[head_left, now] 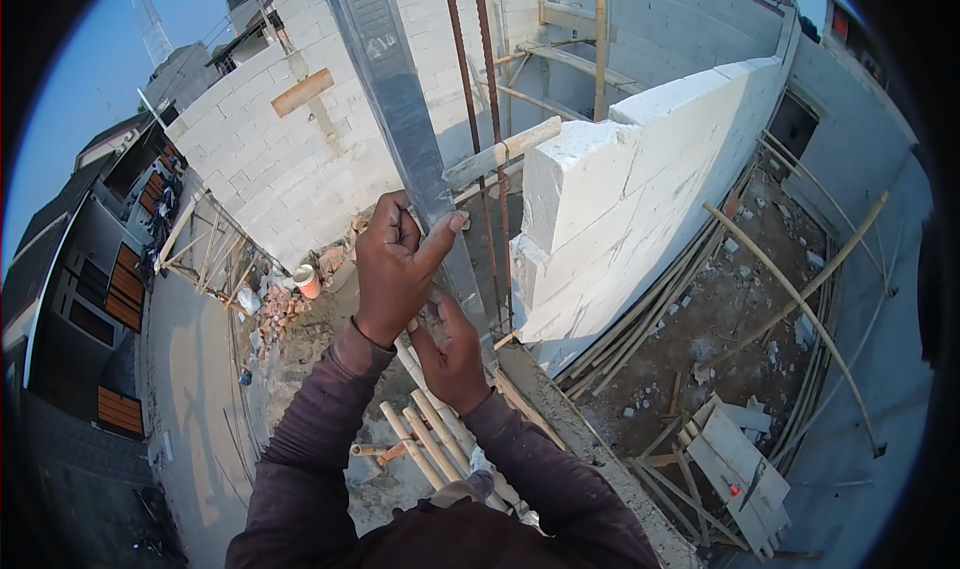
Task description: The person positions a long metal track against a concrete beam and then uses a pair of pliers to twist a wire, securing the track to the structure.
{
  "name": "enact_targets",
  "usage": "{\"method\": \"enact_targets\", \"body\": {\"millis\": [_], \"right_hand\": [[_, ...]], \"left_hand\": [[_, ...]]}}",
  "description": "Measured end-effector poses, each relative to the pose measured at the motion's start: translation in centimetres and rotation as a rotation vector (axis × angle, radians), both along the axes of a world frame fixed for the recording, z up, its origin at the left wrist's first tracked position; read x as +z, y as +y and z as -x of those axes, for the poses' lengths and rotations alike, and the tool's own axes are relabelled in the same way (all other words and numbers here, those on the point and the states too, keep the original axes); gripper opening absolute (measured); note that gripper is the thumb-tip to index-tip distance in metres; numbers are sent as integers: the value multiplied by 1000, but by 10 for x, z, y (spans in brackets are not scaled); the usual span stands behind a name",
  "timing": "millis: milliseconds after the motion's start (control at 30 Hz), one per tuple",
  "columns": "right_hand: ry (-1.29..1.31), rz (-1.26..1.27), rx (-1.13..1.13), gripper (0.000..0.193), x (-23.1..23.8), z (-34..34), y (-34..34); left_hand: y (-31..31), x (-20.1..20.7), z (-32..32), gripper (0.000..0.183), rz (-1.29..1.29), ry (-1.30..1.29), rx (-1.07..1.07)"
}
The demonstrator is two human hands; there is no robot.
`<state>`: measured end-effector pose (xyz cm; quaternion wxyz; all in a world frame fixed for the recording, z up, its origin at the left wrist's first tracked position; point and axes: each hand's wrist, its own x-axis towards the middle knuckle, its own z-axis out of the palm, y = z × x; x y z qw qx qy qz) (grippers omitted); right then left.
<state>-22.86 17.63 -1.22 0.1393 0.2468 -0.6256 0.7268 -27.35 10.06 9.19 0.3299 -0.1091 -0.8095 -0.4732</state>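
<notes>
A long grey metal bar (385, 74) rises in front of me, tilted, its top running out of view. My left hand (395, 259) is closed at its lower half, with the thumb across the bar and the fingers curled at its left edge. Lower down, my right hand (455, 359) has its fingers bent close to the bar's lower end; what they pinch, if anything, is hidden. Just right of the bar stand two rusty steel rods (490, 99). A short wooden board (503, 153) crosses them, reaching from the bar to the white block wall (640, 184).
Bamboo poles (425, 439) lie below my arms. Another block wall (260, 129) stands at the far left. An orange-white bucket (306, 281) sits beside rubble (280, 311). On the right, far below, are leaning poles (800, 294) and boards (735, 474).
</notes>
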Motion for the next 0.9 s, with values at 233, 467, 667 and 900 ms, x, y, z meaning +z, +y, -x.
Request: {"method": "enact_targets", "body": {"millis": [233,467,667,900], "right_hand": [[-27,183,261,35,-11,18,-14],[-259,314,364,27,-15,23,-15],[-313,-196,-62,25,-21,18,-13],[55,19,-299,14,-16,18,-30]], "left_hand": [[-1,4,2,31,13,43,-20],[0,1,4,31,-3,24,-13],[-4,1,0,33,-4,26,15],[3,3,-3,29,-38,-22,-26]]}}
